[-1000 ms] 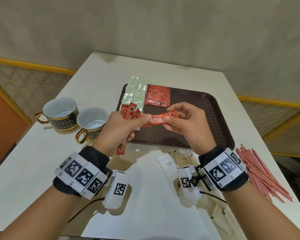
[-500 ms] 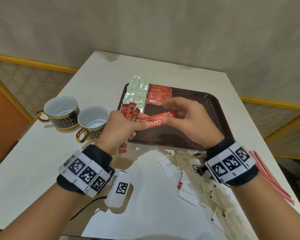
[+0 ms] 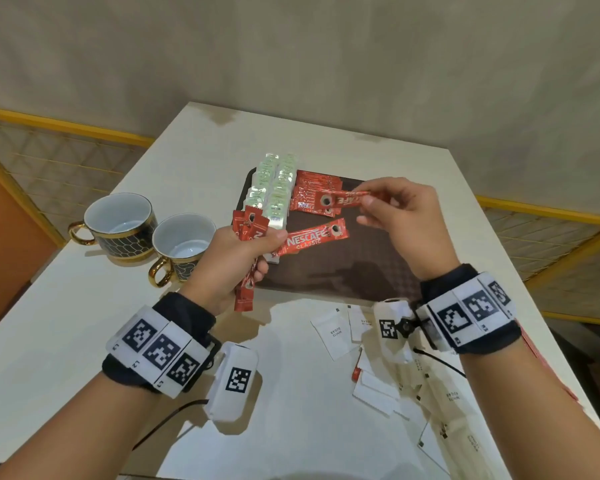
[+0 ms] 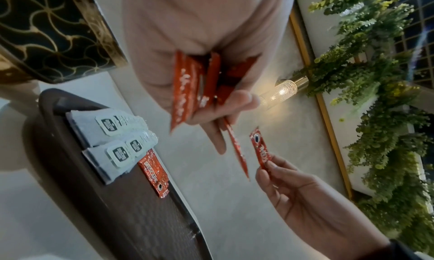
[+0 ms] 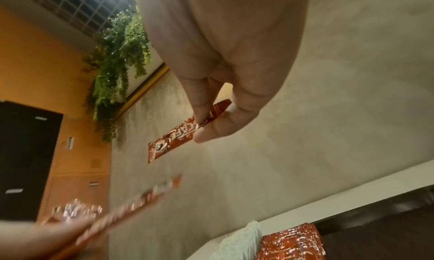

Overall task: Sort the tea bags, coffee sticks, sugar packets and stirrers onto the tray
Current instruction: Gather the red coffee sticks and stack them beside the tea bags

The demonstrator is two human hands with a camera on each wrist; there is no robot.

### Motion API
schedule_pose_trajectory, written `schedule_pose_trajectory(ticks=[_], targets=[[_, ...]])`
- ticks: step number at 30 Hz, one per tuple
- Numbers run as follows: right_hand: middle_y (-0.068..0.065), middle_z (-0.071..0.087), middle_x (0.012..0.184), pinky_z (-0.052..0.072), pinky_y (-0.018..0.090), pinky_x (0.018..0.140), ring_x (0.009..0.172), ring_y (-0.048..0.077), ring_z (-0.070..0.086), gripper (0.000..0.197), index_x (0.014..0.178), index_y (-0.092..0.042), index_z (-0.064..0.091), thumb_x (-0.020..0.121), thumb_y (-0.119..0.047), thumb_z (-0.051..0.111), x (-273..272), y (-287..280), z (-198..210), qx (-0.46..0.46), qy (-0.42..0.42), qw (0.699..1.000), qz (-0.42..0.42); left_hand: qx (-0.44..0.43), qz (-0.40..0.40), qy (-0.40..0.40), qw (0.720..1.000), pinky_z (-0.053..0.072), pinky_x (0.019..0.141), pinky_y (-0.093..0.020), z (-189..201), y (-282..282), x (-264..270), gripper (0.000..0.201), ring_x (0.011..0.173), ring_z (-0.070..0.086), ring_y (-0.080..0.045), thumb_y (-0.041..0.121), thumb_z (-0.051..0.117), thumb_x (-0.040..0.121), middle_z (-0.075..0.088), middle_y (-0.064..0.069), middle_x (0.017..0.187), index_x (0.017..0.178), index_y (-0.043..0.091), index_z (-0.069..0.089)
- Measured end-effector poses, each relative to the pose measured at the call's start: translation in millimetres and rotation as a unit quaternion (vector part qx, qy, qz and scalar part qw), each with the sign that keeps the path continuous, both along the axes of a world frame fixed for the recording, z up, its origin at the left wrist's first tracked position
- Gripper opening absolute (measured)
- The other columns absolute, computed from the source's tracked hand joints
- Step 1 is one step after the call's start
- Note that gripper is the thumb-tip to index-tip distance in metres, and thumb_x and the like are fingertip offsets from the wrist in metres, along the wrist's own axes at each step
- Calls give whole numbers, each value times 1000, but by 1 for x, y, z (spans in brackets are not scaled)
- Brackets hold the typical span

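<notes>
The right hand (image 3: 404, 220) pinches one red foil coffee stick (image 3: 343, 198) by its end, between the thumb and the fingertips (image 5: 199, 115). This stick is held in the air above the dark brown plastic tray (image 3: 361, 271), just over the pile of red coffee sticks (image 3: 314, 197) that already lies in the far left part of the tray. On the held stick the letters "AFE" and a small picture of a cup can be read.

The left hand (image 3: 236, 261) grips a bundle of red coffee sticks (image 3: 248, 230) in a closed fist. One of them, the sideways stick (image 3: 312, 239), points to the right from between thumb and finger, and it carries the words "NESCAFE CLASSIC" in white. It is apart from the stick in the right hand. The lower ends of the bundle hang below the fist, over the near edge of the tray.

Beside the red pile, at the far left edge of the tray, two rows of pale green and white tea bag packets (image 3: 274, 192) lie; their print is too small to read.

On the white table (image 3: 66, 341), near the right wrist, small white paper sugar packets (image 3: 336, 332) are spread, marked "WHITE SUGAR". Two cups with black and gold pattern (image 3: 122, 223) stand left of the tray. Thin red stirrers (image 3: 534, 351) show only a little behind the right wrist.
</notes>
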State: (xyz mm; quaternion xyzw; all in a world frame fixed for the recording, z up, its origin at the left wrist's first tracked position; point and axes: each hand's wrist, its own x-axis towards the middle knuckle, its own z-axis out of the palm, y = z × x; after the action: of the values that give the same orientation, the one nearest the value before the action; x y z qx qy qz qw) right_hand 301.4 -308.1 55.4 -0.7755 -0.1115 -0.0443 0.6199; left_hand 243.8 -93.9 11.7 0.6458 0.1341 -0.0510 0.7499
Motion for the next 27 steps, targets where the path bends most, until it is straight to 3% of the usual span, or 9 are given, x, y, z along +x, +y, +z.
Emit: schedule_pose_trajectory(ticks=[2, 4, 7, 11, 14, 16, 19, 23, 27], targets=[[9, 59, 101, 57, 23, 77, 83, 4, 66, 21, 97, -3, 69, 92, 9, 52, 0, -4, 7, 45, 18, 999, 18, 18, -4, -2, 1000, 41, 43, -16, 0, 2, 1, 18, 41, 48, -5, 24, 64, 92, 62, 6, 54, 103, 10, 63], [11, 64, 101, 56, 23, 76, 85, 7, 67, 25, 94, -1, 69, 93, 12, 47, -3, -5, 12, 92, 42, 993, 60, 13, -21, -4, 1000, 41, 43, -16, 3, 1, 1, 19, 42, 47, -4, 23, 58, 96, 74, 0, 73, 110, 10, 61], [5, 71, 87, 53, 20, 66, 76, 11, 65, 31, 87, -2, 71, 91, 14, 46, -8, 0, 15, 141, 72, 984, 82, 4, -41, -2, 999, 42, 44, -15, 7, -1, 2, 18, 44, 45, -4, 22, 54, 99, 76, -9, 94, 112, 10, 58], [9, 69, 91, 47, 20, 57, 72, 12, 62, 22, 94, -3, 69, 86, 13, 56, -13, 9, 11, 180, 101, 976, 64, -15, -49, 0, 999, 42, 44, -14, 6, -4, 2, 18, 44, 46, -4, 21, 54, 99, 76, -10, 95, 113, 9, 58], [6, 67, 87, 49, 19, 55, 66, 8, 62, 17, 92, -5, 65, 88, 9, 56, -14, 15, 7, 245, 153, 957, 41, -17, -48, 1, 999, 43, 44, -14, 4, -6, 2, 27, 44, 47, -4, 22, 54, 99, 76, -9, 97, 122, 9, 56], [3, 66, 82, 52, 19, 57, 69, 8, 62, 14, 87, -7, 63, 89, 5, 55, -16, 17, 2, 305, 181, 935, 33, -14, -47, 0, 999, 42, 44, -14, 4, -6, 1, 29, 44, 47, -3, 23, 54, 98, 76, -8, 96, 124, 10, 56], [7, 65, 86, 54, 23, 60, 75, 12, 63, 13, 76, -11, 66, 83, -4, 58, -21, 20, -7, 387, 236, 889, 63, -10, -44, 2, 999, 41, 43, -14, 6, -5, -1, 26, 43, 46, -3, 23, 55, 98, 77, -8, 94, 120, 9, 59], [9, 67, 82, 53, 18, 49, 67, 14, 67, 11, 68, -9, 63, 75, -5, 55, -24, 23, -10, 452, 313, 833, 65, 4, -41, 2, 999, 43, 45, -14, 6, -2, -1, 23, 44, 48, -4, 24, 53, 99, 77, -8, 92, 120, 14, 57], [8, 66, 76, 51, 15, 46, 59, 12, 64, 8, 72, -9, 57, 72, -1, 56, -21, 23, -11, 446, 321, 835, 33, 33, -31, 1, 999, 43, 46, -14, 4, -2, 1, 21, 44, 49, -3, 23, 50, 100, 77, -7, 89, 117, 14, 58]])
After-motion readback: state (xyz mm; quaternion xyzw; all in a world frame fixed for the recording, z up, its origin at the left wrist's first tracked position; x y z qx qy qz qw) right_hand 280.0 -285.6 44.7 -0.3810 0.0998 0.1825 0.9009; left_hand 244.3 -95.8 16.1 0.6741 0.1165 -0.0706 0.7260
